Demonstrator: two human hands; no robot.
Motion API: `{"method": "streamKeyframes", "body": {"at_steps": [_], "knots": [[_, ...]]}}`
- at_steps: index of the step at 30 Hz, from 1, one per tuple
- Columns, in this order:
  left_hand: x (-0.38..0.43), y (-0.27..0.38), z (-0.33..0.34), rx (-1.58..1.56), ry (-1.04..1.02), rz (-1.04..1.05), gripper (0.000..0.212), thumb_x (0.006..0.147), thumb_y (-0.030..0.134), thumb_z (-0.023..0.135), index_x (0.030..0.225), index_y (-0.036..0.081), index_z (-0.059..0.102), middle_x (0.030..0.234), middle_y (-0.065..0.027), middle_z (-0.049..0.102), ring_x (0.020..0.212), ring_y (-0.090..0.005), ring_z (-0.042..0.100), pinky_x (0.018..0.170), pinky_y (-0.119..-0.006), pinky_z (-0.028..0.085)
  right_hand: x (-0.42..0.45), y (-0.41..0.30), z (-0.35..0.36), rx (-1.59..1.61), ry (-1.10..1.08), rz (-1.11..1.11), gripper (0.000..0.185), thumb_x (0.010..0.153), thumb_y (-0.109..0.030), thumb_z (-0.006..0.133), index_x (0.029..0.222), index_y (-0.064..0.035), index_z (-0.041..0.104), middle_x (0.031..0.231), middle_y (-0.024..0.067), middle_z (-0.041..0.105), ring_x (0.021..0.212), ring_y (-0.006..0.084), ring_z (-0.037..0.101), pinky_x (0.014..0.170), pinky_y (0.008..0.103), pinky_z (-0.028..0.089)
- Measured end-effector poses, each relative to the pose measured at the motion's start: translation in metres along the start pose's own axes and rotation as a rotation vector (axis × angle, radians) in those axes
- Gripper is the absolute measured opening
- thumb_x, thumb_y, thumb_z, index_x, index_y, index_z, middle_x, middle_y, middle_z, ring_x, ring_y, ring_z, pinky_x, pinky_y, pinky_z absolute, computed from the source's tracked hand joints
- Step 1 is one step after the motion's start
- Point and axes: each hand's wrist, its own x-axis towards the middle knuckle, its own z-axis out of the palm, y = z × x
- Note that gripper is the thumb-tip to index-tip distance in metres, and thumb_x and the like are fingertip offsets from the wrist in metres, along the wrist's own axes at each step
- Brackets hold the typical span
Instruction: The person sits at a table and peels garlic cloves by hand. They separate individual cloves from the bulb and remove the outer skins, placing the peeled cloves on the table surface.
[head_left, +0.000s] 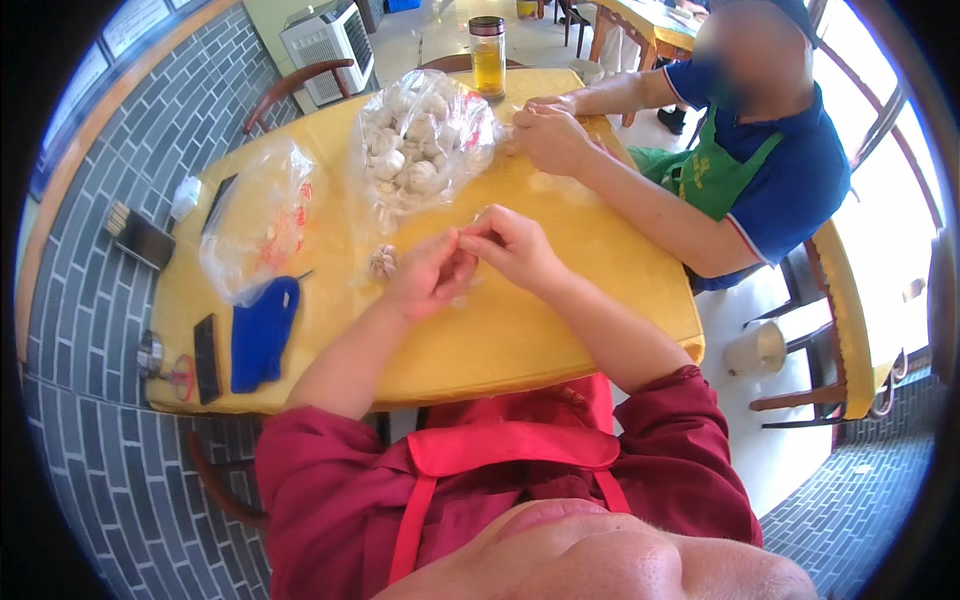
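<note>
My left hand (431, 276) and my right hand (514, 246) meet over the table, thumbs and fingertips pinched together. Between them is a small piece, seemingly a garlic clove, mostly hidden by the fingers. Just left of my left hand lies a garlic bulb (383, 262) with its cloves showing. Beyond my hands, a clear plastic bag (424, 142) full of white garlic bulbs stands with its mouth towards me. Thin pale bits of skin lie on the yellow tablecloth (517, 337) under my hands.
A co-worker's hands (551, 135) work at the table's right side. A lidded glass bottle of yellow liquid (488, 60) stands behind the garlic. Leftward lie another plastic bag (259, 221), a blue cloth item (264, 335), a dark phone-like slab (208, 358) and a black chopstick holder (142, 238).
</note>
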Motion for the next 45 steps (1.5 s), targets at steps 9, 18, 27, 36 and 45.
{"method": "streamKeyframes", "body": {"at_steps": [9,18,27,36,45], "knots": [[-0.003,0.006,-0.002,0.163,-0.034,0.045,0.036,0.090,0.033,0.043,0.107,0.002,0.051,0.064,-0.0024,0.050,0.041,-0.0084,0.038,0.039,-0.020,0.030,0.006,-0.002,-0.006,0.002,-0.046,-0.211,0.011,0.077,-0.016,0.066,0.079,-0.0070,0.061,0.076,0.0111,0.061,0.072,0.0275,0.059,0.065,0.0353,0.046],[-0.006,0.013,-0.006,0.395,-0.046,0.012,0.049,0.079,0.039,0.048,0.105,-0.001,0.053,0.069,-0.0063,0.053,0.042,-0.0085,0.039,0.037,-0.019,0.030,0.000,0.007,-0.003,0.078,-0.087,-0.171,0.015,0.078,-0.017,0.068,0.082,-0.0061,0.058,0.076,0.0093,0.060,0.068,0.0246,0.059,0.059,0.0320,0.046],[-0.007,0.007,-0.004,0.472,0.219,0.012,0.034,0.081,0.026,0.043,0.100,0.000,0.055,0.070,-0.0053,0.052,0.045,-0.0079,0.040,0.038,-0.019,0.029,0.002,0.019,0.002,0.065,-0.094,-0.144,0.014,0.078,-0.016,0.067,0.081,-0.0057,0.058,0.076,0.0101,0.060,0.068,0.0240,0.060,0.061,0.0322,0.047],[-0.001,0.008,0.006,0.460,0.305,0.271,0.018,0.085,0.015,0.045,0.094,0.002,0.055,0.073,-0.0038,0.056,0.054,-0.0087,0.049,0.049,-0.020,0.038,0.008,0.023,-0.002,0.189,-0.086,0.177,0.015,0.081,-0.018,0.066,0.088,-0.0053,0.062,0.076,0.0060,0.063,0.068,0.0120,0.059,0.063,0.0270,0.048],[0.000,0.012,0.006,0.644,0.310,0.396,0.015,0.084,0.001,0.057,0.098,-0.002,0.059,0.084,-0.0054,0.064,0.070,-0.0107,0.062,0.060,-0.022,0.049,0.009,0.018,-0.008,0.308,-0.143,0.329,0.019,0.083,-0.004,0.062,0.100,-0.0011,0.054,0.091,0.0019,0.059,0.083,0.0067,0.055,0.073,0.0206,0.046]]}}
